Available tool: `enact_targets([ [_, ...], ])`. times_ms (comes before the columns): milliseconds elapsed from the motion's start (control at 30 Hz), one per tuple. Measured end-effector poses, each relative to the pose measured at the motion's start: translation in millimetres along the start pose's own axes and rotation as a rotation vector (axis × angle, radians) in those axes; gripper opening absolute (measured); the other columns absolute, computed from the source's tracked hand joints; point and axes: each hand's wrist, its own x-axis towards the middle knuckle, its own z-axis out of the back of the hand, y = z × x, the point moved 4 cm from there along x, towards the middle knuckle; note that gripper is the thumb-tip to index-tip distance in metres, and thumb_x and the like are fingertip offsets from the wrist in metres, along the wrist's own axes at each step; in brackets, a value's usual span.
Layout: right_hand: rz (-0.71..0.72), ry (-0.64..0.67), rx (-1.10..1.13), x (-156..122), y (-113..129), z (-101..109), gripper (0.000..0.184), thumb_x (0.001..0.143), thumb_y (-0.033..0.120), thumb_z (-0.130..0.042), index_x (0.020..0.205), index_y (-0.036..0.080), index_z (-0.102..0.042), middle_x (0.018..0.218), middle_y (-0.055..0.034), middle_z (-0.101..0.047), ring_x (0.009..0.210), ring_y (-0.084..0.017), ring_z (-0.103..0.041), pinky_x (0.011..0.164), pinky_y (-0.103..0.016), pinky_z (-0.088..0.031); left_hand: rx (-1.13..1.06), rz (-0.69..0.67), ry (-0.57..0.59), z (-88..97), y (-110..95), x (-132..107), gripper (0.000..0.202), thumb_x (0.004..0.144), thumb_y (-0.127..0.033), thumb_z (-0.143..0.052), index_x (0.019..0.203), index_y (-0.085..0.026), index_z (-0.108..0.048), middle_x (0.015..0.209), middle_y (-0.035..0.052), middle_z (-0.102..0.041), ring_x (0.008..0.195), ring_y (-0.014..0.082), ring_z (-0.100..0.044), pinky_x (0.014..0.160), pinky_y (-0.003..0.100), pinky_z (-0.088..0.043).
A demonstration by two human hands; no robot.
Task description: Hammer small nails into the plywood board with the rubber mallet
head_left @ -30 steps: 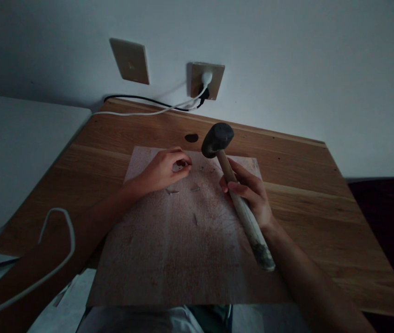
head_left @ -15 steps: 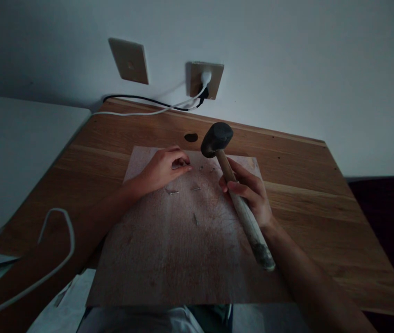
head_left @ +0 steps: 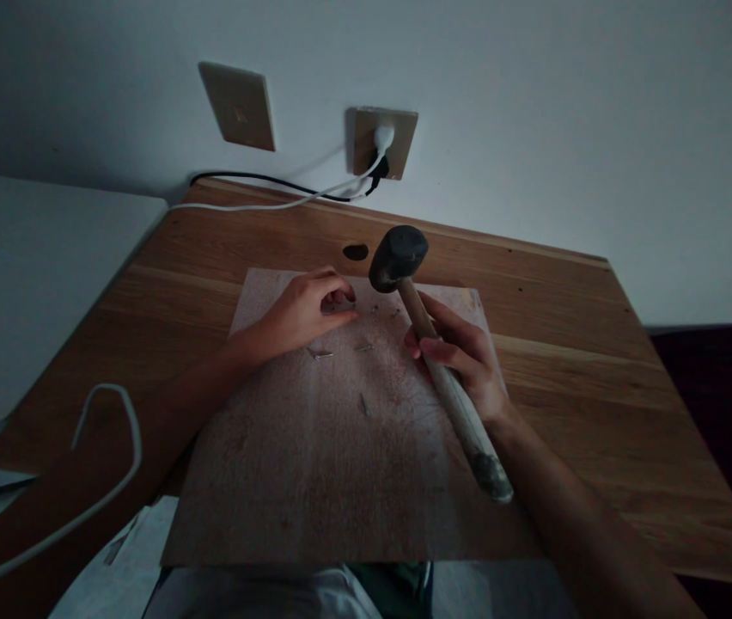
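A pale wooden board (head_left: 340, 464) lies on the brown wooden table (head_left: 565, 378). My right hand (head_left: 462, 357) is wrapped round the wooden handle of a hammer (head_left: 430, 352), whose dark head is raised above the board's far edge. My left hand (head_left: 305, 311) rests on the far part of the board, its fingers pinched together on something small that I cannot make out. Several loose nails (head_left: 363, 404) lie on the board between the two hands.
A dark hole (head_left: 356, 252) shows in the table beyond the board. White and black cables (head_left: 263, 193) run from a wall socket (head_left: 382, 142) along the table's back edge. A white cord (head_left: 101, 464) curves at the lower left. A white surface (head_left: 31, 275) adjoins on the left.
The left fingers have closed a little and settled lower on the board. The hammer and right hand have barely shifted to the left.
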Motion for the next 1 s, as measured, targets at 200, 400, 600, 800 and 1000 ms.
enact_targets([
  [200, -0.004, 0.013, 0.006, 0.3, -1.0, 0.7, 0.074, 0.081, 0.035, -0.076, 0.152, 0.019, -0.066, 0.076, 0.0034, -0.066, 0.053, -0.013, -0.048, 0.046, -0.029, -0.037, 0.009, -0.058, 0.002, -1.3, -1.8, 0.0, 0.009, 0.089, -0.009, -0.075, 0.09, -0.018, -0.074, 0.089, 0.0012, -0.072, 0.078, 0.0137, -0.068, 0.075, 0.026, -0.053],
  [400, 0.011, 0.039, 0.022, -0.4, -0.5, 0.2, 0.075, 0.082, 0.032, -0.076, 0.154, 0.017, -0.064, 0.076, 0.0037, -0.066, 0.054, -0.013, -0.05, 0.047, -0.028, -0.036, 0.013, -0.003, 0.007, -0.2, -1.3, 0.8, 0.012, 0.086, -0.015, -0.082, 0.093, -0.018, -0.074, 0.093, 0.001, -0.072, 0.08, 0.0142, -0.068, 0.074, 0.026, -0.053],
  [600, 0.021, 0.094, 0.036, -0.9, -3.0, -1.7, 0.074, 0.083, 0.03, -0.077, 0.155, 0.016, -0.064, 0.074, 0.0038, -0.067, 0.054, -0.012, -0.05, 0.047, -0.028, -0.035, -0.033, -0.063, 0.014, -0.9, -2.1, 0.6, 0.009, 0.092, -0.009, -0.072, 0.09, -0.018, -0.076, 0.092, 0.0032, -0.075, 0.083, 0.0159, -0.072, 0.077, 0.027, -0.055],
  [800, 0.02, 0.116, 0.054, -0.4, -2.7, -2.9, 0.069, 0.084, 0.029, -0.078, 0.151, 0.018, -0.067, 0.074, 0.0037, -0.068, 0.052, -0.012, -0.049, 0.046, -0.028, -0.033, -0.004, -0.024, 0.01, -2.6, 0.4, 0.3, 0.009, 0.087, -0.012, -0.078, 0.094, -0.018, -0.075, 0.094, 0.0021, -0.074, 0.08, 0.0148, -0.069, 0.075, 0.026, -0.053],
  [1000, 0.019, 0.125, 0.079, -2.9, -4.6, -3.2, 0.067, 0.085, 0.027, -0.08, 0.15, 0.02, -0.068, 0.075, 0.0037, -0.068, 0.052, -0.011, -0.049, 0.047, -0.028, -0.035, -0.038, -0.034, 0.03, -3.2, 0.0, 1.3, 0.009, 0.091, -0.009, -0.071, 0.093, -0.017, -0.073, 0.094, 0.0027, -0.074, 0.083, 0.0152, -0.07, 0.078, 0.027, -0.054],
])
